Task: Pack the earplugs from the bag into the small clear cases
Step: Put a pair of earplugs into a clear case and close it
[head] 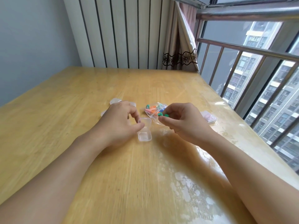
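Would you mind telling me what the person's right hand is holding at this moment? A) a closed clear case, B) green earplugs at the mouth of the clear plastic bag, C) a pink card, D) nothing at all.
B: the right hand pinches two green foam earplugs by the small clear plastic bag, while the left hand steadies the open clear hinged case.

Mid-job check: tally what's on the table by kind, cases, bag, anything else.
Open clear case at the left hand: 1
Other clear cases behind that hand, partly hidden: at least 3
Bag of earplugs: 1
Green earplugs pinched by the right hand: 2
Pinkish packet: 1
Total: at least 8
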### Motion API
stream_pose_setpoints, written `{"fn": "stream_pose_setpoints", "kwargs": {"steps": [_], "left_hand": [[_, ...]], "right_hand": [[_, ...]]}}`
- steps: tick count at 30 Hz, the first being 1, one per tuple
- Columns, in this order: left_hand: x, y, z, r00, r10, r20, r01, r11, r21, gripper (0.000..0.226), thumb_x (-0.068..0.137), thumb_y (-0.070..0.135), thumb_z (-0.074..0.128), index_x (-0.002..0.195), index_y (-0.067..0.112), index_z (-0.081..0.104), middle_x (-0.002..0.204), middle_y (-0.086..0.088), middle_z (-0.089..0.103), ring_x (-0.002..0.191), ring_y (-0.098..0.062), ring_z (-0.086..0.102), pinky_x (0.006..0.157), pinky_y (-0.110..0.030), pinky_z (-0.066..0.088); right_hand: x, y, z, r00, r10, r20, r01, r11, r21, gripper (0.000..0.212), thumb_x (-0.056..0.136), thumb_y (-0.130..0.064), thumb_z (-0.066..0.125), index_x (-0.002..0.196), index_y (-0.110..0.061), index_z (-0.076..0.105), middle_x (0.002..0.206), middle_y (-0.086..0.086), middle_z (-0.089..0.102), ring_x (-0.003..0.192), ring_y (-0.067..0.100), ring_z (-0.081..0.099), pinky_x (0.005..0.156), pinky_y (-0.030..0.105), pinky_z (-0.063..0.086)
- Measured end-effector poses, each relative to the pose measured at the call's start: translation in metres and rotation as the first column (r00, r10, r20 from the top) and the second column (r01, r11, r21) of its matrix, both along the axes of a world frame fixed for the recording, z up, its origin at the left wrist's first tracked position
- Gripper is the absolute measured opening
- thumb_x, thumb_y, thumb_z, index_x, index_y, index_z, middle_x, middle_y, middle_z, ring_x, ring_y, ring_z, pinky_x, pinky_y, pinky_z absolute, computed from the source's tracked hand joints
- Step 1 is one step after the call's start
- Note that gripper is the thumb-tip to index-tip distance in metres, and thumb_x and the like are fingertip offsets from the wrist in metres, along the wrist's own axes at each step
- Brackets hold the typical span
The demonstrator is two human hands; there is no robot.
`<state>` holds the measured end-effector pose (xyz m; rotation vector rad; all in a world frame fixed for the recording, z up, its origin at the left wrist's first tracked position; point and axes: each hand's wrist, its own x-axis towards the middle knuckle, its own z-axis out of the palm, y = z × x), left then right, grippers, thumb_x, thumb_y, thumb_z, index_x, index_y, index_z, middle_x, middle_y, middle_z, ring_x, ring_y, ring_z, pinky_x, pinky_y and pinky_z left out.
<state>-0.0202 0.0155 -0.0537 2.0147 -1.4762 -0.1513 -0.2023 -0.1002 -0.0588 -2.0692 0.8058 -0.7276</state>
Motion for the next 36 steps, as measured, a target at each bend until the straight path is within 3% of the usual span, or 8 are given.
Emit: {"fn": "stream_pose_setpoints", "kwargs": {"steps": [4,8,12,16,20,23,31,36], "left_hand": [[-0.015,-0.001,0.007,0.937,-0.028,-0.349,-0.036,0.984,-0.175,0.017,0.086,0.017,0.071,0.077,0.012,0.058,0.074,0.0,0.069,0.058,-0.007,0.067,0.054,-0.029,0.054],[-0.026,-0.002,0.005,0.827,-0.065,-0.558,-0.042,0.983,-0.177,0.014,0.096,0.015,0.063,0.089,0.012,0.051,0.073,-0.011,0.074,0.056,-0.024,0.073,0.047,-0.031,0.056],[-0.031,-0.006,0.0,0.728,-0.073,-0.682,-0.064,0.983,-0.174,0.013,0.095,0.013,0.067,0.1,0.008,0.056,0.087,-0.018,0.076,0.069,-0.032,0.076,0.056,-0.034,0.061],[-0.033,-0.005,-0.003,0.653,-0.08,-0.753,-0.122,0.97,-0.209,0.015,0.09,0.005,0.072,0.101,0.004,0.063,0.092,-0.021,0.075,0.073,-0.023,0.077,0.061,-0.031,0.061],[-0.04,-0.006,-0.005,0.708,-0.041,-0.705,-0.194,0.948,-0.251,0.017,0.086,0.005,0.076,0.1,0.005,0.066,0.088,-0.008,0.072,0.068,-0.015,0.075,0.058,-0.027,0.06],[-0.043,-0.007,-0.006,0.711,-0.03,-0.702,-0.226,0.936,-0.269,0.015,0.085,0.01,0.078,0.096,0.01,0.067,0.088,-0.007,0.074,0.075,-0.026,0.076,0.065,-0.037,0.064],[-0.054,-0.007,-0.003,0.43,-0.154,-0.889,-0.085,0.974,-0.21,0.023,0.092,0.012,0.07,0.111,0.0,0.064,0.099,-0.02,0.077,0.079,-0.021,0.072,0.075,-0.033,0.063],[-0.049,-0.006,-0.005,0.373,-0.148,-0.916,-0.039,0.984,-0.175,0.028,0.089,0.004,0.071,0.116,0.004,0.062,0.105,-0.014,0.077,0.087,-0.023,0.072,0.086,-0.04,0.061]], "right_hand": [[0.0,0.002,0.009,0.982,0.053,0.181,-0.102,0.958,0.269,0.006,0.09,-0.016,0.075,0.085,-0.013,0.075,0.072,0.0,0.065,0.062,0.013,0.057,0.061,0.028,0.046],[-0.001,0.005,0.015,0.946,0.069,0.317,-0.204,0.886,0.416,0.009,0.092,-0.008,0.069,0.093,-0.001,0.075,0.069,0.002,0.065,0.06,0.012,0.052,0.059,0.023,0.046],[-0.003,0.007,0.017,0.965,0.077,0.251,-0.174,0.903,0.392,0.008,0.09,-0.009,0.072,0.089,-0.002,0.077,0.072,0.005,0.067,0.061,0.014,0.052,0.059,0.024,0.047],[-0.004,0.007,0.018,0.986,0.027,0.162,-0.068,0.964,0.258,0.011,0.09,-0.01,0.074,0.088,-0.001,0.077,0.069,0.008,0.066,0.059,0.014,0.056,0.061,0.027,0.051],[-0.008,0.014,0.027,0.988,0.083,0.13,-0.114,0.959,0.258,0.014,0.086,-0.017,0.079,0.082,-0.004,0.078,0.064,0.008,0.064,0.055,0.016,0.055,0.058,0.026,0.049],[-0.007,0.023,0.027,0.997,0.082,0.012,-0.083,0.981,0.175,0.019,0.083,-0.025,0.081,0.073,-0.01,0.078,0.057,0.007,0.063,0.049,0.016,0.055,0.052,0.027,0.045],[-0.004,0.029,0.02,0.997,-0.022,-0.068,0.019,0.999,-0.037,0.017,0.076,-0.025,0.085,0.067,-0.012,0.077,0.05,0.003,0.063,0.045,0.012,0.05,0.043,0.025,0.04],[-0.007,0.024,0.022,0.99,0.054,-0.129,-0.058,0.998,-0.028,0.014,0.075,-0.023,0.089,0.077,-0.012,0.08,0.052,0.004,0.064,0.042,0.012,0.054,0.04,0.015,0.039]]}}
